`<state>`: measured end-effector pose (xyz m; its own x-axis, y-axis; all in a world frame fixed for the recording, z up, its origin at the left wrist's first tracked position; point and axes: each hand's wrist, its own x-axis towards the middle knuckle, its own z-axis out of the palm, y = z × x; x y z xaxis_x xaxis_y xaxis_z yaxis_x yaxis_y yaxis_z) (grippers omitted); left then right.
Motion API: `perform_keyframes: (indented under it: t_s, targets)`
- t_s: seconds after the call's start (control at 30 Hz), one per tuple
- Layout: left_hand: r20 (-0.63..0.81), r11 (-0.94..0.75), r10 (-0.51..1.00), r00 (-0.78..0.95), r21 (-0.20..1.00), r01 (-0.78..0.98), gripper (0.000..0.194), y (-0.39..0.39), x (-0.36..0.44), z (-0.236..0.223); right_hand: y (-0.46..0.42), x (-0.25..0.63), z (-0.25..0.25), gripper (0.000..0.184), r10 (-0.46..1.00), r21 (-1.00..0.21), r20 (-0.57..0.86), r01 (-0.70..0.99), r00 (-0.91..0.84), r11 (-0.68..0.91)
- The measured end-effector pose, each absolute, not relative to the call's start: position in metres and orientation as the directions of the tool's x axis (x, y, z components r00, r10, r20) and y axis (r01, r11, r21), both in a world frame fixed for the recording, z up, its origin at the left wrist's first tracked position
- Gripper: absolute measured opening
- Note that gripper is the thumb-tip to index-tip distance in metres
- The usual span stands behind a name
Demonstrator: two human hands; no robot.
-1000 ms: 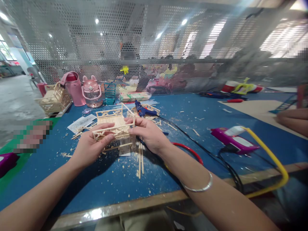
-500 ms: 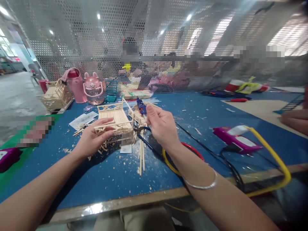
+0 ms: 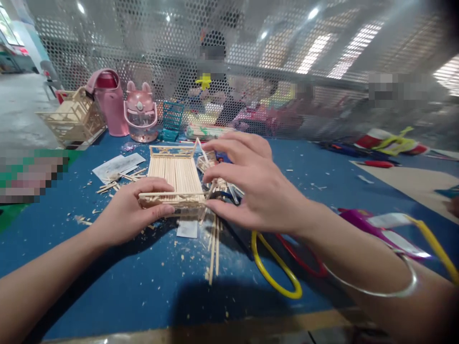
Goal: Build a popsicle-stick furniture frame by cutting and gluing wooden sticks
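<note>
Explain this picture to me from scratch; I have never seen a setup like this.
There is no machine here, just a person's two bare hands, seen from a camera worn on their head that looks forward and down.

The left hand grips the near rail of a pale stick model, which has a slatted deck. The right hand is open at the model's right end, thumb and fingers spread; whether it touches the model, I cannot tell.

On the blue table lie loose sticks and scattered crumbs. Farther back on the left stand a second wooden model, a pink bottle and a clear bottle with ears. Behind them rises a perforated screen.
</note>
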<state>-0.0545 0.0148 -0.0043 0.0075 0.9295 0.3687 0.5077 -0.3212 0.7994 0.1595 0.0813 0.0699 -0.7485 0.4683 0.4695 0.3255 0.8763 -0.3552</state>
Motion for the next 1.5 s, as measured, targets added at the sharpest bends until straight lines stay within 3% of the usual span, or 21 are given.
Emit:
perform_keyframes:
  t_s: [0.17, 0.43, 1.03, 1.5]
  targets:
    - [0.382, -0.356, 0.923, 0.056, 0.786, 0.506, 0.015, 0.017, -0.054, -0.006, 0.098, 0.146, 0.070, 0.011, 0.422, -0.384, 0.358, 0.281, -0.833, 0.880]
    - [0.308, -0.310, 0.946, 0.100, 0.772, 0.554, 0.016, 0.016, -0.055, -0.002, 0.101, 0.139, 0.069, 0.008, 0.406, -0.247, 0.190, 0.357, -0.894, 0.901]
    - [0.337, -0.338, 0.935, 0.109, 0.756, 0.561, 0.014, 0.017, -0.056, -0.004, 0.106, 0.135, 0.071, 0.002, 0.394, -0.206, 0.123, 0.365, -0.911, 0.908]
    - [0.335, -0.335, 0.936, 0.108, 0.753, 0.566, 0.016, 0.016, -0.056, -0.002, 0.101, 0.138, 0.079, 0.020, 0.394, -0.170, 0.080, 0.377, -0.916, 0.910]
